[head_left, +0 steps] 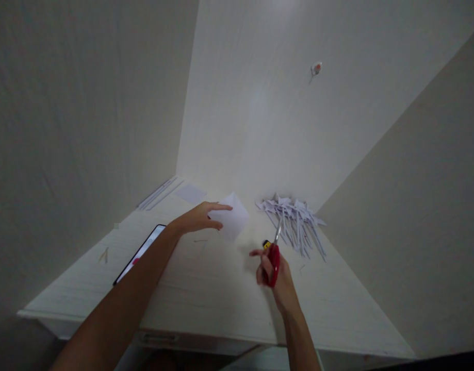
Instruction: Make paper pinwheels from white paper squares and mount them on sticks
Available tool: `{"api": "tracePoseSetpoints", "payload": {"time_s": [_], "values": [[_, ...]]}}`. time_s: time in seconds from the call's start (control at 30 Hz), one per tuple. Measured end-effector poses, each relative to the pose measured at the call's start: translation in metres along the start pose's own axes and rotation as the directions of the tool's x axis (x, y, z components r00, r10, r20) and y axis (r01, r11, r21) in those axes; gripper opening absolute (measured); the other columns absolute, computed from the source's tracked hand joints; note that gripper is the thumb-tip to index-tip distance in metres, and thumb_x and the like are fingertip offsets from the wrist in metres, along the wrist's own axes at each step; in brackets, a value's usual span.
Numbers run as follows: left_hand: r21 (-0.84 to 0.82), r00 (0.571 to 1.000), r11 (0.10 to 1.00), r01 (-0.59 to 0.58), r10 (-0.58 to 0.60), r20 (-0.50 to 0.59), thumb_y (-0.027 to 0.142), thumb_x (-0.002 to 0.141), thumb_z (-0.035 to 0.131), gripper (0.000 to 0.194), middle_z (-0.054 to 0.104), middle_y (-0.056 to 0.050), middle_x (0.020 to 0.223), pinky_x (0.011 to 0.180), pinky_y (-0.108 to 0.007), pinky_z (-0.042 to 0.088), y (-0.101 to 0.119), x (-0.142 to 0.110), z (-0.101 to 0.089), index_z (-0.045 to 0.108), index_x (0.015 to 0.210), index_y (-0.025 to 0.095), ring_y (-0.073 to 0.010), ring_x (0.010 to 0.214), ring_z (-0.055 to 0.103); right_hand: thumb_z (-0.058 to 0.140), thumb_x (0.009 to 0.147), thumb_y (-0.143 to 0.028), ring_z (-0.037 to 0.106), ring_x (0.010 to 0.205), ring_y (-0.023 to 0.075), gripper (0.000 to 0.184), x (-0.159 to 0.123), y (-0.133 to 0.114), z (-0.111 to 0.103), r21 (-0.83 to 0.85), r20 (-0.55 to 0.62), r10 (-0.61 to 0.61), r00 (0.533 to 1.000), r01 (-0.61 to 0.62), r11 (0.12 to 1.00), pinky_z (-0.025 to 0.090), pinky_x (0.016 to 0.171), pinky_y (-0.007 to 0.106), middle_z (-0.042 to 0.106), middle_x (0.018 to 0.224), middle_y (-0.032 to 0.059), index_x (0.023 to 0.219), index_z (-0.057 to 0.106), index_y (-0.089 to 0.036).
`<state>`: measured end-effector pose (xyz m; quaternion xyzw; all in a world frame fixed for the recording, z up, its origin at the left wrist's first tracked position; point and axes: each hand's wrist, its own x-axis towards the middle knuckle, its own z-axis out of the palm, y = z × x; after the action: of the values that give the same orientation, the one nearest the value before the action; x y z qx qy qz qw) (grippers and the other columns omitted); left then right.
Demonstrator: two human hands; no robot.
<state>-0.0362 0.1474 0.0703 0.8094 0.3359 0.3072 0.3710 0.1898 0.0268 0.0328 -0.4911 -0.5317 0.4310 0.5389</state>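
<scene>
A small white square of paper (237, 219) is at my left hand (198, 217). My index finger and thumb lie apart across its near face, while the other fingers are hidden, seemingly behind it. Red-handled scissors (274, 265) are in my right hand (277, 275), with fingers through the handle and the metal blades pointing up and away from me. Beyond the blades, to the right, lies a pile of white paper pieces with thin rolled stems (298, 219). A small yellow and black object (266, 245) shows just behind my right fingers; its kind is unclear.
A phone (144, 247) with a lit screen lies partly under my left forearm. Thin paper rolls (157, 193) and a flat sheet of paper (190, 194) rest at the back left. Small scraps (104, 255) lie at left. Pale panels enclose the white tabletop (221, 293), and a hook (316, 68) is on the back panel.
</scene>
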Motion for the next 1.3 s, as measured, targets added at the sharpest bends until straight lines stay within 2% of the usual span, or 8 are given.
{"api": "tracePoseSetpoints", "payload": {"time_s": [0.17, 0.4, 0.7, 0.83, 0.9, 1.03, 1.13, 1.3], "values": [[0.076, 0.975, 0.991, -0.112, 0.095, 0.199, 0.023, 0.069, 0.062, 0.046, 0.056, -0.006, 0.116, 0.061, -0.018, 0.042, 0.008, -0.006, -0.002, 0.056, 0.115, 0.024, -0.0155, 0.090, 0.056, 0.072, 0.061, -0.030, 0.051, 0.054, 0.0079, 0.036, 0.049, -0.005, 0.001, -0.111, -0.168, -0.217, 0.961, 0.201, 0.973, 0.041, 0.045, 0.022, 0.061, 0.101, 0.0074, 0.085, 0.047, -0.019], [0.005, 0.957, 0.985, -0.171, 0.165, 0.239, 0.022, 0.071, 0.061, 0.043, 0.052, -0.007, 0.117, 0.063, -0.019, 0.042, 0.002, -0.005, -0.001, 0.058, 0.113, 0.025, -0.0152, 0.089, 0.055, 0.068, 0.063, -0.029, 0.046, 0.047, 0.0069, 0.029, 0.074, 0.026, 0.011, -0.114, -0.128, -0.091, 0.988, 0.076, 0.991, 0.036, 0.042, 0.019, 0.051, 0.060, -0.0063, 0.074, 0.043, -0.019], [-0.366, 0.982, 0.918, -0.155, 0.102, -0.161, 0.024, 0.070, 0.062, 0.077, 0.047, -0.014, 0.123, 0.063, -0.022, 0.046, -0.016, 0.010, 0.016, 0.024, 0.137, 0.021, -0.0048, 0.063, 0.055, 0.069, 0.061, -0.031, 0.039, 0.031, 0.0031, 0.034, 0.065, 0.032, 0.014, 0.107, -0.252, -0.051, 0.966, 0.080, 0.991, 0.025, 0.030, 0.016, 0.046, 0.053, -0.0115, 0.074, 0.039, -0.019], [-0.446, 0.850, 0.894, -0.052, -0.194, -0.489, 0.026, 0.078, 0.052, 0.072, 0.041, -0.023, 0.127, 0.064, -0.023, 0.048, -0.023, 0.026, 0.045, 0.016, 0.138, 0.009, -0.0083, 0.067, 0.061, 0.067, 0.063, -0.029, 0.043, 0.033, 0.0039, 0.032, 0.063, 0.035, 0.023, 0.121, -0.427, -0.113, 0.897, 0.180, 0.976, 0.029, 0.032, 0.016, 0.047, 0.055, -0.0112, 0.074, 0.038, -0.020], [-0.469, 0.827, 0.883, -0.007, -0.258, -0.499, 0.031, 0.084, 0.042, 0.060, 0.043, -0.023, 0.126, 0.065, -0.024, 0.048, -0.023, 0.031, 0.061, 0.021, 0.135, 0.008, -0.0116, 0.072, 0.064, 0.066, 0.064, -0.029, 0.044, 0.034, 0.0045, 0.031, 0.062, 0.036, 0.023, 0.087, -0.523, -0.148, 0.839, 0.226, 0.970, 0.031, 0.034, 0.017, 0.049, 0.057, -0.0103, 0.075, 0.037, -0.020], [-0.343, 0.951, 0.938, -0.054, -0.057, -0.304, 0.050, 0.087, 0.027, 0.052, 0.063, -0.013, 0.099, 0.061, -0.025, 0.048, -0.012, 0.025, 0.087, 0.056, 0.106, 0.011, -0.0163, 0.074, 0.065, 0.064, 0.065, -0.030, 0.046, 0.038, 0.0057, 0.030, 0.064, 0.039, 0.019, -0.019, -0.629, -0.186, 0.755, 0.225, 0.974, 0.036, 0.038, 0.019, 0.052, 0.061, -0.0079, 0.076, 0.037, -0.021], [-0.115, 0.967, 0.988, -0.100, 0.070, -0.247, 0.053, 0.079, 0.043, 0.045, 0.068, -0.008, 0.080, 0.060, -0.024, 0.047, -0.002, 0.018, 0.095, 0.063, 0.081, 0.013, -0.0169, 0.071, 0.064, 0.064, 0.065, -0.030, 0.049, 0.045, 0.0073, 0.029, 0.064, 0.043, 0.018, -0.116, -0.617, -0.243, 0.749, 0.219, 0.969, 0.039, 0.043, 0.020, 0.052, 0.062, -0.0065, 0.075, 0.038, -0.020], [-0.052, 0.909, 0.999, -0.007, -0.015, -0.416, 0.035, 0.083, 0.040, 0.037, 0.067, -0.006, 0.062, 0.056, -0.022, 0.047, 0.001, 0.018, 0.092, 0.062, 0.062, 0.013, -0.0137, 0.057, 0.063, 0.063, 0.066, -0.031, 0.048, 0.044, 0.0071, 0.028, 0.061, 0.041, 0.028, -0.105, -0.547, -0.252, 0.799, 0.233, 0.967, 0.039, 0.043, 0.020, 0.051, 0.060, -0.0077, 0.074, 0.038, -0.021]]}}
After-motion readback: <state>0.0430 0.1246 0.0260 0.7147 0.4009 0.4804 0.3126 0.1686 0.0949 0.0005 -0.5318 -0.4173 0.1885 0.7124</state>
